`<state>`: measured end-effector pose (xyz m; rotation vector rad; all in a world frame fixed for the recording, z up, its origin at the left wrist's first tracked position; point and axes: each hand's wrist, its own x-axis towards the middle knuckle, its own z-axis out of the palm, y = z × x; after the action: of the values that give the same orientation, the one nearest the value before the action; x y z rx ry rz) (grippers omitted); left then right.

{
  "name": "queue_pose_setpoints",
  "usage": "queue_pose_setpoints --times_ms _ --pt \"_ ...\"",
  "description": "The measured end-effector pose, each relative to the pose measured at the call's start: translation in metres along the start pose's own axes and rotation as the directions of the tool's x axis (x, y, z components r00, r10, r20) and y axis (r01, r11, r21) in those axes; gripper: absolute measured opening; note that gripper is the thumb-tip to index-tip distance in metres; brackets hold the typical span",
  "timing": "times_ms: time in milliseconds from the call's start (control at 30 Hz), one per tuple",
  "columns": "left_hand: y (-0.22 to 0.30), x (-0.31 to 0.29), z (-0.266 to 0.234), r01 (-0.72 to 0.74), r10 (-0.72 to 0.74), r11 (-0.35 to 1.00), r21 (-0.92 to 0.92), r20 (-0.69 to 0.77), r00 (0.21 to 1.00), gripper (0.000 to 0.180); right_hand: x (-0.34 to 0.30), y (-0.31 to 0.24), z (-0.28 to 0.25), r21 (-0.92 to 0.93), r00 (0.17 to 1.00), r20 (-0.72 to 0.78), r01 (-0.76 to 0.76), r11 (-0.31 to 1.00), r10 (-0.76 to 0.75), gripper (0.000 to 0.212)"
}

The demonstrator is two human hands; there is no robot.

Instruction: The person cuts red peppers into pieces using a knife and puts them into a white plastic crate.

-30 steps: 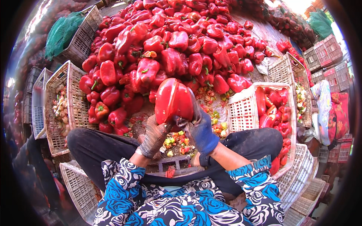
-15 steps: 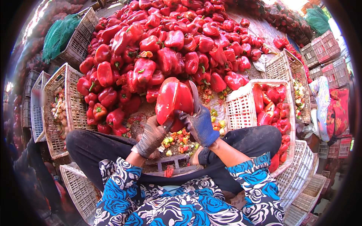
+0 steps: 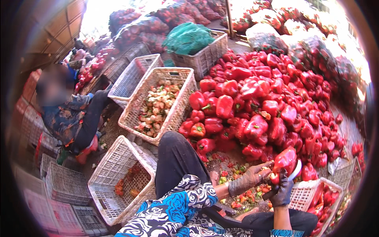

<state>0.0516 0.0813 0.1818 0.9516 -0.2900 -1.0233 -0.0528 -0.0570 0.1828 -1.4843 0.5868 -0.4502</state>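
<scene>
My right hand (image 3: 280, 190), in a dark glove, is closed around a curved pale-bladed knife (image 3: 295, 170) and the lower end of a large red bell pepper (image 3: 285, 158). A pale, orange-white bit (image 3: 274, 178) shows at the pepper's lower left, by the gloved fingers. My left hand (image 3: 249, 180), in a dirty grey glove with bare-looking fingertips, reaches toward the pepper's left side with its fingers stretched out. Whether those fingertips touch the pepper I cannot tell. Below both hands lie chopped red, green and yellow pepper scraps (image 3: 248, 197).
A big heap of red peppers (image 3: 252, 102) rises ahead. At left stand a crate of pale pepper cores (image 3: 158, 106) and a crate with few scraps (image 3: 118, 177). A crate of red peppers (image 3: 325, 197) is by my right knee. Another person (image 3: 67, 114) sits far left.
The view has swung left, putting my hands at lower right. My left hand has loosened from the pepper, its fingers now extended. My right hand still holds the knife and pepper.
</scene>
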Motion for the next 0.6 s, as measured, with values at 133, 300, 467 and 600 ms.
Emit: queue_pose_setpoints --times_ms 133,300,467,600 --pt "0.069 -0.008 -0.030 -0.204 0.297 0.745 0.635 -0.042 0.954 0.045 0.002 -0.026 -0.001 -0.142 1.000 -0.024 -0.003 0.990 -0.001 0.043" --pt "0.215 -0.062 -0.093 0.214 0.590 0.446 0.869 -0.465 0.660 0.031 -0.003 -0.034 -0.001 -0.163 0.985 0.092 0.160 0.974 -0.146 0.047" --pt "0.241 -0.088 -0.200 0.732 0.921 -0.386 0.561 0.184 0.344 0.063 -0.014 -0.045 0.032 0.124 0.990 0.096 0.089 0.988 -0.102 0.029" --pt "0.134 -0.013 -0.117 -0.184 0.595 0.400 0.898 -0.102 0.797 0.071 -0.009 -0.029 0.030 0.249 0.996 0.029 0.075 0.966 -0.085 0.026"
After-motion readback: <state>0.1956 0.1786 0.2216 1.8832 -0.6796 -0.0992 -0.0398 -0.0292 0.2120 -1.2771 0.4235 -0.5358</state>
